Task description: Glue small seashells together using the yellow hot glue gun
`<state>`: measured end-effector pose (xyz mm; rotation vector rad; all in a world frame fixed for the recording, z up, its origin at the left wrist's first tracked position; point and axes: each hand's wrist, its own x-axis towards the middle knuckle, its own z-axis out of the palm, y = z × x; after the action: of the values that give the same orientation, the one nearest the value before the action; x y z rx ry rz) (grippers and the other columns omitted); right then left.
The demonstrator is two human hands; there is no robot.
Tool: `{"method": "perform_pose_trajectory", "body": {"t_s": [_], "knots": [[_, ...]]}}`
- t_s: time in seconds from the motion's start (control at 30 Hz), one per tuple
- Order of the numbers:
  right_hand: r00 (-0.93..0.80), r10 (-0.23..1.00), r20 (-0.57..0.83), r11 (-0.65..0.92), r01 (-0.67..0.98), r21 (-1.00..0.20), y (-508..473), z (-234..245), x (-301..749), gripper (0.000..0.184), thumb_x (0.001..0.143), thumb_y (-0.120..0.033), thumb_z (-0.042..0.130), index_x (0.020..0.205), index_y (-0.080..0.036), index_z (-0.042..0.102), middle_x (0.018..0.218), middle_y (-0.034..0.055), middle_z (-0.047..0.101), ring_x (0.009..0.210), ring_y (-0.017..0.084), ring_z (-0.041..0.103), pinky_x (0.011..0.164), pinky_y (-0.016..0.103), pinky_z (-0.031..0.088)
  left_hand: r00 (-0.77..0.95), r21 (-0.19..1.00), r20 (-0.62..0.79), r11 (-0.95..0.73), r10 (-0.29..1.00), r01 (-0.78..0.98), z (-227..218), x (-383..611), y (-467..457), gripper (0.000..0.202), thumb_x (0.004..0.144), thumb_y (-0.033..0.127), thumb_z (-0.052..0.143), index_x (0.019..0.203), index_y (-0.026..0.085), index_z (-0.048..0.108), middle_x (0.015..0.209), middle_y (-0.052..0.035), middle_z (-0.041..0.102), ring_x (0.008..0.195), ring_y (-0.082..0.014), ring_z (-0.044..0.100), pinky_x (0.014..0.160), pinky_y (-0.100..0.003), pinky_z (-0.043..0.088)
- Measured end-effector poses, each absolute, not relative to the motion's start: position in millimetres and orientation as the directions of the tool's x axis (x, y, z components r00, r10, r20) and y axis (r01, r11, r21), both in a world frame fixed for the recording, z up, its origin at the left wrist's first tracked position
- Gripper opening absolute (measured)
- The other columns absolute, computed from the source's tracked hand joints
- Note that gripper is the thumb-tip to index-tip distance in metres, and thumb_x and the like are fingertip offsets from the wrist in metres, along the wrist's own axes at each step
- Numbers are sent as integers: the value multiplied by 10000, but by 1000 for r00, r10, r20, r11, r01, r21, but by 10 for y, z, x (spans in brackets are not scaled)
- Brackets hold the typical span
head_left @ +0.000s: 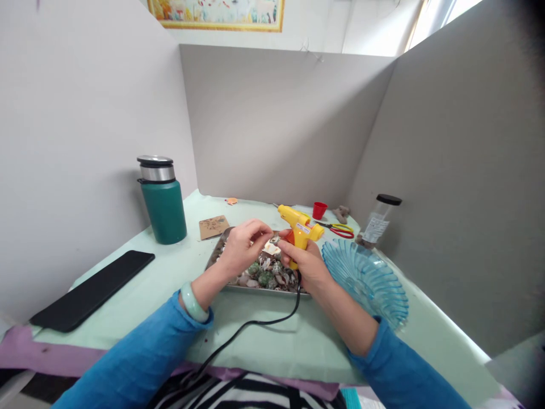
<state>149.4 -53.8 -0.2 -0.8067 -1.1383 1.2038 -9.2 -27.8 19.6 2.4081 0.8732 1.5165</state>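
My right hand [307,263] grips a yellow hot glue gun [298,227] by its handle, its nozzle pointing left. Its black cord [251,326] trails down toward my body. My left hand [243,246] is pinched on a small pale shell [271,247] held just in front of the gun's nozzle. Both hands hover over a metal tray [255,287] filled with several mixed seashells [266,275]. I wear blue sleeves and a pale green bangle [192,302] on the left wrist.
A ribbed blue glass dish [366,278] lies right of the tray. A green flask [162,200] stands at the left, a black flat case [91,289] near it. Behind are a brown card [213,226], a red cup [319,210], scissors [340,229] and a black-lidded jar [378,220]. Grey partitions enclose the table.
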Motion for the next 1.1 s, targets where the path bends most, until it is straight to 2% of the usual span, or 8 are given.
{"method": "perform_pose_trajectory", "body": {"t_s": [0.4, 0.63, 0.83, 0.9, 0.97, 1.03, 1.1], "knots": [[-30, 969, 243, 226, -281, -933, -544, -26, 1499, 357, 660, -350, 734, 924, -185, 558, 503, -77, 471, 441, 77, 396, 461, 219, 292, 351, 386, 773, -831, 528, 401, 202, -109, -278, 105, 853, 206, 523, 793, 167, 600, 780, -35, 608, 693, -121, 544, 632, -239, 436], [-25, 971, 238, 224, -260, -939, -542, -37, 1503, 366, 666, -354, 732, 937, -181, 558, 509, -78, 465, 450, 81, 395, 472, 226, 299, 386, 307, 794, -858, 469, 411, 199, -121, -268, 143, 877, 223, 487, 816, 172, 605, 829, -45, 618, 737, -124, 564, 686, -247, 442], [-18, 971, 240, 227, -262, -938, -545, -26, 1505, 365, 649, -370, 737, 916, -190, 565, 524, -73, 474, 449, 85, 404, 463, 227, 310, 401, 306, 786, -860, 470, 409, 192, -131, -273, 174, 887, 219, 457, 862, 182, 625, 865, -56, 628, 783, -137, 584, 725, -255, 453], [-16, 970, 244, 231, -268, -935, -542, -28, 1506, 364, 648, -361, 742, 916, -187, 567, 530, -71, 474, 452, 82, 409, 458, 223, 314, 393, 339, 779, -855, 489, 392, 196, -134, -281, 184, 884, 217, 457, 932, 182, 631, 916, -67, 633, 802, -141, 590, 737, -260, 459], [-4, 967, 255, 244, -276, -930, -539, -34, 1505, 361, 654, -351, 742, 924, -185, 569, 557, -67, 483, 459, 75, 412, 453, 215, 312, 353, 432, 757, -826, 550, 362, 201, -136, -285, 216, 882, 233, 462, 1022, 180, 617, 952, -76, 634, 769, -137, 597, 711, -261, 468], [14, 963, 269, 261, -292, -920, -538, -39, 1504, 357, 660, -341, 741, 930, -186, 567, 598, -61, 494, 470, 68, 414, 449, 210, 311, 299, 592, 687, -749, 662, 298, 202, -136, -280, 256, 879, 288, 475, 1076, 172, 590, 895, -69, 637, 680, -126, 597, 639, -254, 474], [25, 959, 284, 277, -316, -907, -539, -39, 1505, 355, 662, -338, 738, 935, -192, 564, 640, -59, 503, 481, 65, 416, 450, 209, 320, 290, 759, 558, -620, 777, 200, 199, -134, -268, 313, 847, 357, 531, 1086, 159, 571, 824, -51, 631, 610, -119, 590, 578, -247, 473]]}}
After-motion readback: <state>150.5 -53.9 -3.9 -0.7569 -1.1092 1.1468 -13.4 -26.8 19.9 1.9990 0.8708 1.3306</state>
